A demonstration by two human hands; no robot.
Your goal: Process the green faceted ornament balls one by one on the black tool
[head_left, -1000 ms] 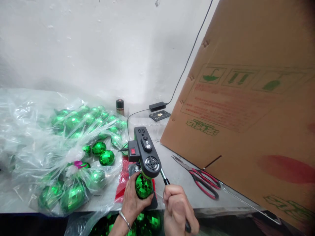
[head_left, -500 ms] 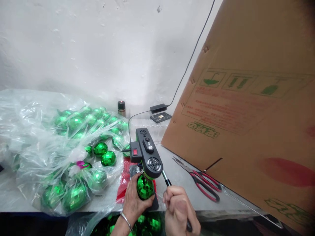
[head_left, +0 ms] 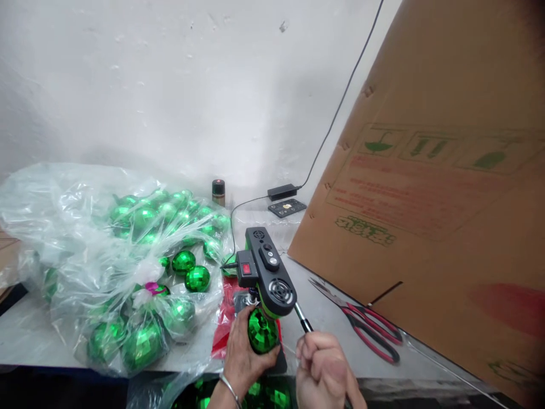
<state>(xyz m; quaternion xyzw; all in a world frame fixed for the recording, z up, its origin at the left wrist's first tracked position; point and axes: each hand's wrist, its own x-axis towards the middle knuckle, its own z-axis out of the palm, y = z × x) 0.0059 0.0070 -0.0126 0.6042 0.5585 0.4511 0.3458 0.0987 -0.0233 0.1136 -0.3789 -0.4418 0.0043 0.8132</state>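
Note:
My left hand [head_left: 242, 355] is wrapped around a shiny green mirrored ball [head_left: 263, 330] under the front end of a black device [head_left: 271, 271]. The device has two round grilles, a red switch on its side box and a cable. My right hand [head_left: 326, 369] is closed on a black-handled metal rod [head_left: 303, 317], whose far end meets or passes beneath the device; I cannot tell which. Under the ball and device lies a red sheet [head_left: 221, 335]. More green balls [head_left: 279, 395] show below the table edge.
On the left, a clear plastic bag [head_left: 80, 255] holds several green balls. Red-and-black-handled scissors [head_left: 374, 332] lie at right, beside a large leaning cardboard box [head_left: 426, 187]. Along the wall are a small dark-capped bottle [head_left: 218, 193], a black adapter [head_left: 283, 192] and a phone [head_left: 286, 208].
The whole scene has shifted rightward and slightly down in the view. Both hands keep their holds on the ball and rod, with little change relative to the device.

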